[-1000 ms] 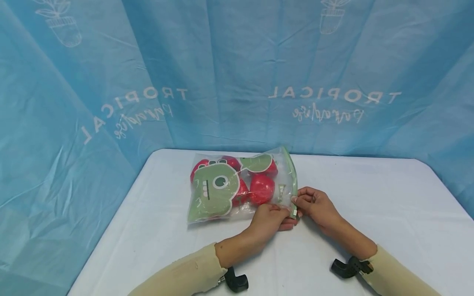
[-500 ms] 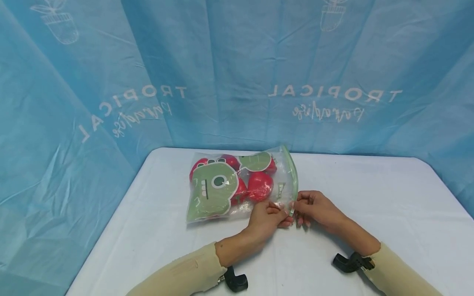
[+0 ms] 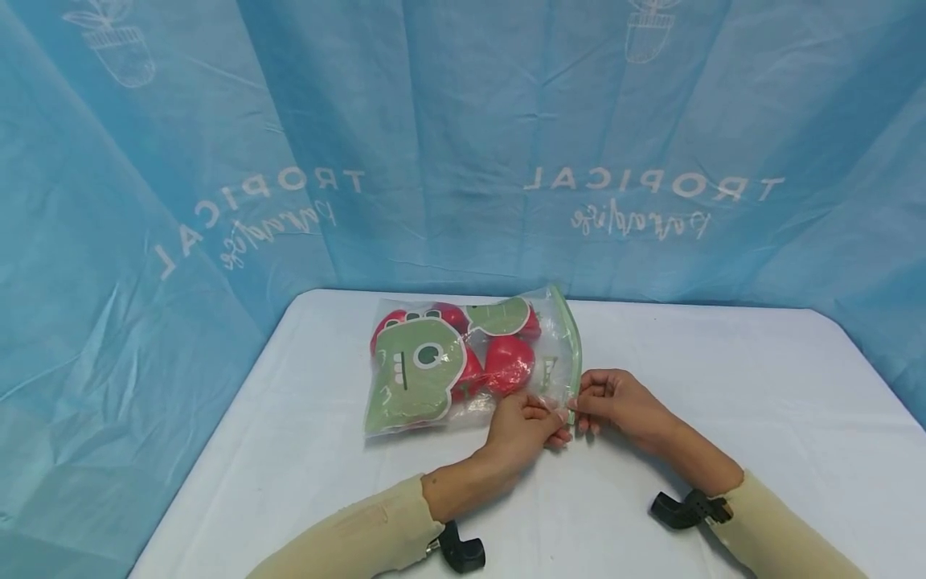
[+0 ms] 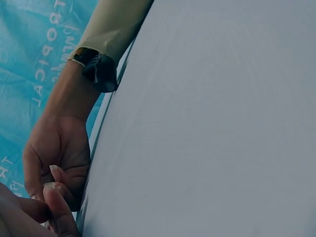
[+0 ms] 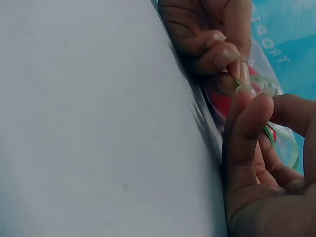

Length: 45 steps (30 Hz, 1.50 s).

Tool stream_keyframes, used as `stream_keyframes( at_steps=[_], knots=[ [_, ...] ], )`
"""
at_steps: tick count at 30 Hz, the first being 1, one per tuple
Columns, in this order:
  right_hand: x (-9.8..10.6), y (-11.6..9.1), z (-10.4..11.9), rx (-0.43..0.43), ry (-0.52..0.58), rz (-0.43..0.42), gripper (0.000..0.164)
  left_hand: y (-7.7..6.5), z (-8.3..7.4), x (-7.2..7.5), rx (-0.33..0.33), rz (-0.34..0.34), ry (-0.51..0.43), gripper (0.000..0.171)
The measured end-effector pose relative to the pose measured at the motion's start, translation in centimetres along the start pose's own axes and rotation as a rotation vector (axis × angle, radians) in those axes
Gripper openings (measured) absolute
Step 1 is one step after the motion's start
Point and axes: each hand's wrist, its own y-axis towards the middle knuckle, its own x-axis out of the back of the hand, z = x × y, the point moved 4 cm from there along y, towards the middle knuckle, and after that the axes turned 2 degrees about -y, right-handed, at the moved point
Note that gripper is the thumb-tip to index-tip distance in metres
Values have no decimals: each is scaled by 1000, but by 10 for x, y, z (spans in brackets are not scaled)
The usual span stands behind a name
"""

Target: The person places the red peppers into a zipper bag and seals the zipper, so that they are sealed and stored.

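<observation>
A clear zip bag [image 3: 415,386] with a green cartoon creature print lies flat at the back middle of the table. Several round red things [image 3: 509,364] show through the plastic; their kind is unclear. Its green zip edge [image 3: 576,346] runs along the right side. My left hand [image 3: 522,430] pinches the bag's near right corner between thumb and fingers. Close beside it, my right hand [image 3: 624,408] pinches the near end of the zip edge. In the right wrist view the fingertips of the left hand [image 5: 210,42] and right hand [image 5: 266,163] almost meet at the green strip.
White cloth covers the table [image 3: 694,362]. Behind and to the left hangs a blue curtain [image 3: 463,161] with mirrored white lettering. Black wrist mounts [image 3: 463,551] stick out below both sleeves.
My right hand has shifted slightly along the zip end, and its fingers now cover the small white piece seen there earlier. The left fingers have drawn in slightly; the bag barely moved.
</observation>
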Motion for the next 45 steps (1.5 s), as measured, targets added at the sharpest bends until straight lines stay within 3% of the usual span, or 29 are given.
stream_keyframes(
  at_steps=[7,22,29,35,45],
  knots=[
    [16,12,0,-45,-12,-122,21,0,1,-1,3,-4,46,19],
    [47,52,2,-67,38,-275,36,0,4,1,37,40,119,17],
    [66,69,4,-2,31,-377,38,0,3,0,48,71,167,18],
    [78,81,5,40,-56,-461,39,-1,1,-1,41,97,189,17],
    [100,89,5,89,-68,-706,42,-4,2,-5,78,132,250,18]
  ],
)
